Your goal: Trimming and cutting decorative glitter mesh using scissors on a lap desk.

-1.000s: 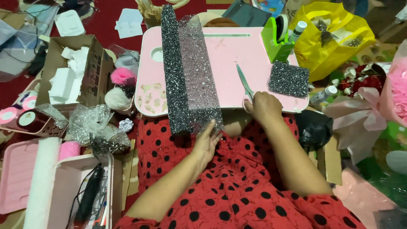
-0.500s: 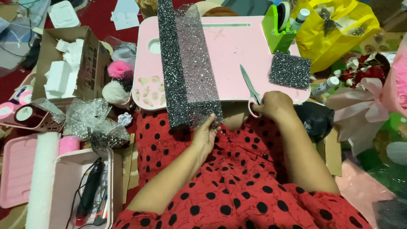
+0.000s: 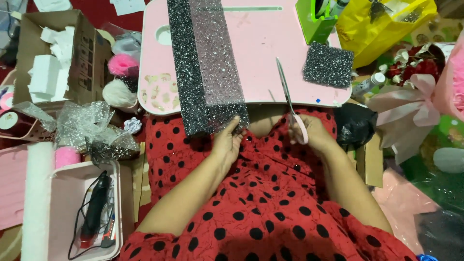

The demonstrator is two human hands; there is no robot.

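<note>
**Glitter strip and scissors at the pink worktop**

We see the left hand [image 3: 226, 145] pinching the near end of a long glitter strip [image 3: 205, 67], fingers closed on its lower edge where it hangs off the front of the pink worktop [image 3: 251, 58]. The strip is coarse and sparkly, dark silver-black along its left side, with a paler, pinkish band on the right. The right hand [image 3: 311, 137] is closed around the pink handles of the scissors [image 3: 288, 96], whose slim metal blades point away across the smooth pink surface. A small rectangular glitter patch [image 3: 328, 64] of the same rough texture lies flat near the right edge, just in front of a green plastic holder [image 3: 316, 24]. Below both hands spreads crinkled red fabric with black dots [image 3: 256, 203].
</note>
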